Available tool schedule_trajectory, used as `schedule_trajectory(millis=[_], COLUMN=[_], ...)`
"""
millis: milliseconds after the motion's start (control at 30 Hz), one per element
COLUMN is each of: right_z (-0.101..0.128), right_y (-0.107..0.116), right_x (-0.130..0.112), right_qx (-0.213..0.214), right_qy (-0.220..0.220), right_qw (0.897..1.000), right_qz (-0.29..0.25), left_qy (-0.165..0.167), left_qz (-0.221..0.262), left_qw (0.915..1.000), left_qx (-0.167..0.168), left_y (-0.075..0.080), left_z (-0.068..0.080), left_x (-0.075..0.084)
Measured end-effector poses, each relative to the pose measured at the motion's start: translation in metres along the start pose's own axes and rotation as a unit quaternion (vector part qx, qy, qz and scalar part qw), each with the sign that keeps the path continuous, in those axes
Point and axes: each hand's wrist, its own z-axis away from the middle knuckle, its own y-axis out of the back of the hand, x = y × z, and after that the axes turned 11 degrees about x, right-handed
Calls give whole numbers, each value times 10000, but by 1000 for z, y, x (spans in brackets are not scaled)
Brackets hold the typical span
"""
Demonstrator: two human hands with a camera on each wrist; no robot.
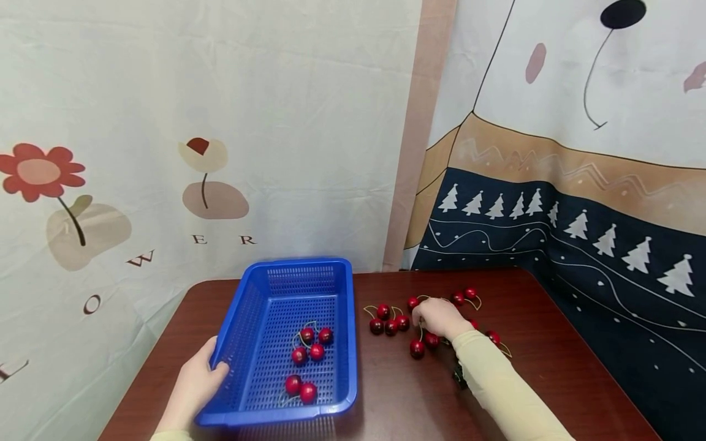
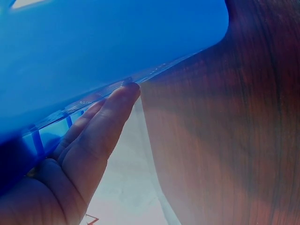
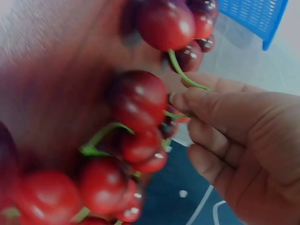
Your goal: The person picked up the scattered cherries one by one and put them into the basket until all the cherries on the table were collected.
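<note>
My left hand (image 1: 193,386) grips the left side of a blue plastic basket (image 1: 354,343), its thumb at the rim; in the left wrist view its fingers (image 2: 101,126) lie against the basket's outside. Several red cherries with green stems rest inside, such as one cherry (image 1: 309,393) near the front. Over the loose cherries on the table, my right hand (image 1: 441,317) pinches a cherry's green stem (image 3: 180,70) between thumb and finger. That dark red cherry (image 3: 166,23) hangs from the stem in the right wrist view. A second stem ends close to the same fingertips.
The brown wooden table (image 1: 386,392) holds the basket left of centre. Several cherries (image 1: 391,327) lie just right of the basket, and others (image 1: 493,337) spread around the right forearm. A printed cloth (image 1: 309,153) hangs behind the table, with a dark blue part at right.
</note>
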Motion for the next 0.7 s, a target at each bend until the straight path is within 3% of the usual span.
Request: schedule_trajectory(millis=[233,700], right_z=[-6,-30], right_y=[24,74], right_x=[-5,-30], right_qx=[-436,151], right_qy=[-62,638], right_qw=[9984,9947], right_qz=[-360,-798], left_qy=[24,-46], left_qz=[27,42], left_qw=[10000,10000], left_qx=[-32,51], left_y=[1,0], left_z=[0,1], left_x=[1,-1])
